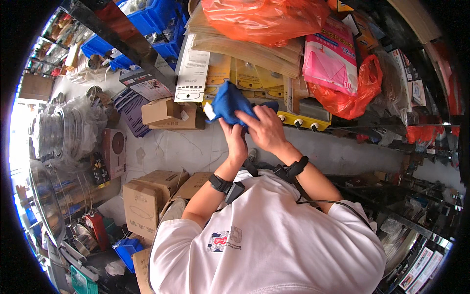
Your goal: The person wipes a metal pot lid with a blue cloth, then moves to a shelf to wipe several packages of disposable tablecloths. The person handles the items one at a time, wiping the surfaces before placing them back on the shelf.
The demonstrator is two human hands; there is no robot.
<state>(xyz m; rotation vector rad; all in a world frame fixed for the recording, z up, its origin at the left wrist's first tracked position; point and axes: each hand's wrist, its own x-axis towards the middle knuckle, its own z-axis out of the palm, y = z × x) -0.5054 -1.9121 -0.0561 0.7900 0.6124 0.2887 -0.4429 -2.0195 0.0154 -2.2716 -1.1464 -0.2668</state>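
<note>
A blue cloth (231, 103) is bunched up between my two hands, in front of my chest. My left hand (235, 141) grips its lower edge, with fingers pointing up into the folds. From the right, my right hand (267, 128) presses its fingers onto the cloth. The cloth has a small white patch, perhaps a tag (209, 111), at its left corner. Just beyond the hands lie flat yellow packages (253, 79) on a shelf and a yellow-framed unit with black-and-white knobs (298, 122). Whatever lies under the cloth is hidden.
An orange plastic bag (264, 18) rests on stacked clear sleeves (246, 47). A pink package (330, 60) lies to the right. Left of the shelf are an open cardboard box (165, 114) and a purple plastic basket (134, 114). Cardboard cartons (141, 205) stand near my left elbow.
</note>
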